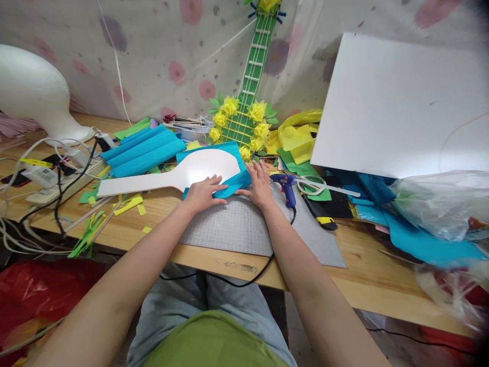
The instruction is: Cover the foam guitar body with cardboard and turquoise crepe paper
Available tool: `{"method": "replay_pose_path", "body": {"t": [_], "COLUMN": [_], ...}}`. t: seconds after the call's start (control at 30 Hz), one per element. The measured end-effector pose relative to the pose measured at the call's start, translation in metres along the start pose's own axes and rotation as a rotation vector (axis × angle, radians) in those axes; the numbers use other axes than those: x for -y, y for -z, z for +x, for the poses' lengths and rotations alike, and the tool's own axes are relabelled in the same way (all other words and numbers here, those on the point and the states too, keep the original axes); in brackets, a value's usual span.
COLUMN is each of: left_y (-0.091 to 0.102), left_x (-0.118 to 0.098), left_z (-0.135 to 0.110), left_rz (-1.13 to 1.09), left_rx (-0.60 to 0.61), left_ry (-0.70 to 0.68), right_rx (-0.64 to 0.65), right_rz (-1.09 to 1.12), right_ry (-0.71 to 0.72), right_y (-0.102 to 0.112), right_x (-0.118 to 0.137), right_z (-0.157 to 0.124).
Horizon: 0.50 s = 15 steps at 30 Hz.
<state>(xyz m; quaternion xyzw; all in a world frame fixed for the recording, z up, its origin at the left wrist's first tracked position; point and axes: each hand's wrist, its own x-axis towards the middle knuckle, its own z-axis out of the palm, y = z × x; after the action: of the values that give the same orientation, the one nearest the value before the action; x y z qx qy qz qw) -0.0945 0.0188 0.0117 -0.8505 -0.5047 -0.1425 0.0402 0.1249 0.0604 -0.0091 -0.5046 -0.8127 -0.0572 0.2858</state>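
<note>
White long-necked cutout [206,165] lies on blue paper [237,183] mid-frame, over the back part of the gray gridded mat [225,232]; clock is read from its round end, 12 away from the wearer. Neck runs toward 9. Left hand [205,195] at 6: palm down, fingers spread onto the cutout's lower edge, thumb out toward 3. Right hand [260,186] between 3 and 4: fingers and thumb spread on the paper at the round end. Paper laps over the cutout's edge between the hands; it also shows beyond the rim at 12. Wooden surface [374,279] carries the lot. Blue glue gun [287,189] just beside the right hand, same bearing, clear stick [332,187] out its back toward 3. Black-and-yellow tool [325,220] at 4. Green guitar shape [242,122] with yellow paper flowers [259,112] stands at 1. Yellow paper [301,135] at 2. Folded blue sheets [143,150] at 10. Power strip [69,186] at 9, cables around it.
</note>
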Motion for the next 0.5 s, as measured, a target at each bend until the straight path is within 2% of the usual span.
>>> {"method": "replay_pose_path", "body": {"t": [0.23,0.5], "left_y": [0.0019,-0.0009], "left_x": [-0.0024,-0.0016], "left_z": [0.0006,0.0005], "left_rz": [-0.024,-0.032], "left_rx": [0.026,0.014], "left_ry": [0.044,0.031], "right_rx": [-0.017,0.01], "right_rz": [0.037,0.067], "right_ry": [-0.02,-0.036], "right_y": [-0.0003,-0.0021], "right_x": [-0.0027,-0.0052], "right_z": [0.0017,0.0013]}}
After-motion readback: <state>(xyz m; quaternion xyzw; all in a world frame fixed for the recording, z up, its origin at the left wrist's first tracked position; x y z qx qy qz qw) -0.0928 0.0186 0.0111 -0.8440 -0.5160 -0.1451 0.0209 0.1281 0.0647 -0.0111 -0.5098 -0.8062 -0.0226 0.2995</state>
